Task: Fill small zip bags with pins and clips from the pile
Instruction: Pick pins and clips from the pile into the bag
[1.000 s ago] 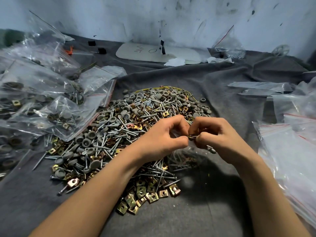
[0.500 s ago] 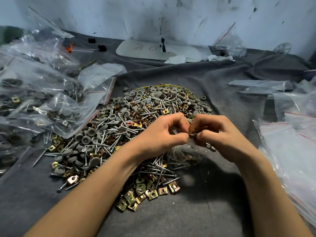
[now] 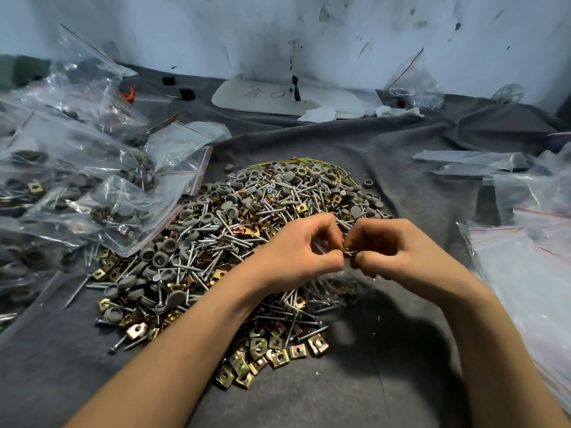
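A big pile [image 3: 234,236] of silver screws, grey round caps and brass square clips lies on the grey cloth in the middle. My left hand [image 3: 296,257] and my right hand [image 3: 398,251] meet above the pile's right side, fingers curled. Between their fingertips they pinch the mouth of a small clear zip bag [image 3: 340,282], which hangs below the hands with screws and clips inside. A few brass pieces [image 3: 349,251] show between the fingertips at the bag's mouth.
Filled clear zip bags [image 3: 92,211] are heaped on the left. Empty zip bags [image 3: 525,257] lie stacked on the right. A white flat board [image 3: 272,98] and another bag [image 3: 414,84] sit by the back wall. Grey cloth [image 3: 355,381] covers the table.
Both hands stay together pinching the bag's mouth, with only small finger movements. The view has shifted slightly.
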`<action>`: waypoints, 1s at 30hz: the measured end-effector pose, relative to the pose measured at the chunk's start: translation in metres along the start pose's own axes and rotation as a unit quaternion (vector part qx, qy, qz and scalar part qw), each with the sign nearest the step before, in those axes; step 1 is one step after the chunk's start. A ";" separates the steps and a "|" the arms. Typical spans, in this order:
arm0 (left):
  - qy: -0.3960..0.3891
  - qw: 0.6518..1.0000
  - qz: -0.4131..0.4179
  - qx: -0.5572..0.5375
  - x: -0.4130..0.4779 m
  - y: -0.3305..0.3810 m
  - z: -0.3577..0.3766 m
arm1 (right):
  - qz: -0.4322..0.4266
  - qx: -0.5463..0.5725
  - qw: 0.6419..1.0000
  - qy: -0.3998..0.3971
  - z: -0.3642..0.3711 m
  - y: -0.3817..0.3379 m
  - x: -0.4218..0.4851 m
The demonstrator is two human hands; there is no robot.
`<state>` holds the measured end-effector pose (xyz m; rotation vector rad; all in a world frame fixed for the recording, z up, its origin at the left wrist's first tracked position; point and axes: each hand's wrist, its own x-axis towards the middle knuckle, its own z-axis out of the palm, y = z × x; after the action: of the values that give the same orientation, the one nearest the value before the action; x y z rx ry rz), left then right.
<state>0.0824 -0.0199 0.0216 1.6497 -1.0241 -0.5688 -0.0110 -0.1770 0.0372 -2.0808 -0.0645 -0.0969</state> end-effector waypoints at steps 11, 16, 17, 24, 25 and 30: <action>0.009 0.999 0.013 0.031 0.001 0.002 0.000 | -0.023 -0.060 0.997 0.035 -0.004 -0.001 -0.004; 0.019 1.000 0.008 0.014 0.001 -0.001 -0.001 | 0.013 0.016 0.999 0.042 -0.006 0.002 -0.004; 0.026 0.999 0.014 0.032 0.001 -0.002 -0.001 | 0.040 0.038 0.997 0.054 -0.011 0.004 -0.005; 0.057 0.980 0.138 0.136 0.002 0.000 0.000 | 0.124 -0.349 0.920 0.129 -0.030 0.003 0.024; 0.071 0.974 0.161 0.145 0.002 0.001 -0.001 | 0.074 -0.345 0.924 0.148 -0.025 -0.004 0.036; 0.191 0.930 0.245 0.195 0.002 0.000 -0.011 | -0.051 -0.361 0.931 0.005 0.000 -0.033 0.091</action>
<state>0.0920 -0.0155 0.0256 1.6616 -1.2429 0.3007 0.0764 -0.1607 0.0744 -2.8137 -0.1476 -0.2203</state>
